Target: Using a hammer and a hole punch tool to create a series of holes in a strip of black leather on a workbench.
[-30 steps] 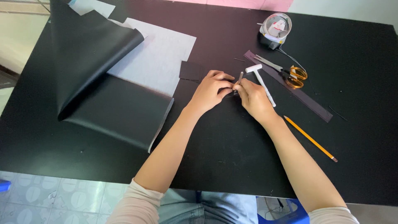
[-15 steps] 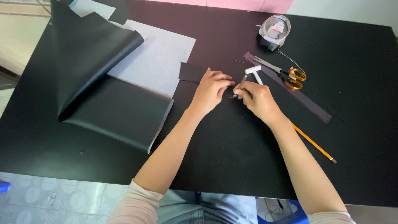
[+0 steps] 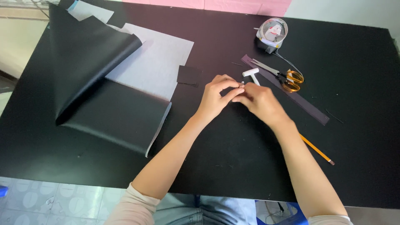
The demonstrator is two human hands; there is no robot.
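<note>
Together, left hand (image 3: 216, 98) and right hand (image 3: 259, 100) pinch one tiny pale piece (image 3: 242, 84) (too small to identify); scissors (image 3: 287, 77) lie just beyond the right grip.

The bench (image 3: 233, 158) was black. The scissors (image 3: 287, 77) had orange handles; the pencil (image 3: 316, 150) was yellow. The folded sheet (image 3: 104, 83) was black over grey.

Scene is lit evenly by soft, bright daylight; no hard shadows are cast. Faint sheen is seen on the curled black sheet (image 3: 89, 58) near the tabletop (image 3: 233, 166) far-left corner. Focus is sharp throughout; slight wide-angle bowing at tabletop edges.
</note>
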